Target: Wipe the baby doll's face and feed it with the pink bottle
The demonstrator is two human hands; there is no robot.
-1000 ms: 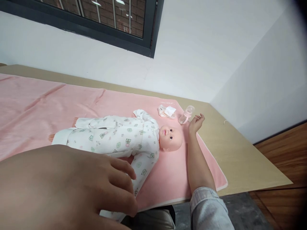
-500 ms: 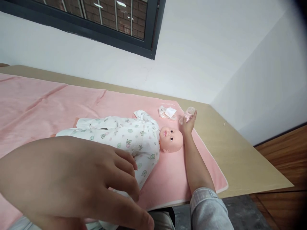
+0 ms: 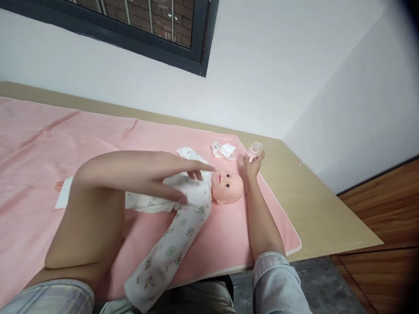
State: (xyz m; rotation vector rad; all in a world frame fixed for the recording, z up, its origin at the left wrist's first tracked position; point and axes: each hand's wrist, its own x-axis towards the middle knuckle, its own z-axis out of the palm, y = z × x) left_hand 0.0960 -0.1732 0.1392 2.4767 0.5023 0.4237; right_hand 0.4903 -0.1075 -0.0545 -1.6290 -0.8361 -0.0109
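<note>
A bald baby doll in white patterned clothes lies on its back on a pink blanket, its head toward the right. My left hand hovers over the doll's chest with fingers apart, slightly blurred, holding nothing. Beyond the doll's head, my right hand has its fingers wrapped round a clear baby bottle with a pink collar. Close to that hand, a small clear piece rests near the blanket's edge.
A crumpled clear wrapper and a white folded tissue lie on the blanket beyond the doll's head. The beige table extends to the right. Behind it stands a white wall with a dark-framed window.
My left hand has moved away from the camera, up and forward over the doll's chest. My right hand still holds the bottle, now more upright. The view has shifted slightly.
</note>
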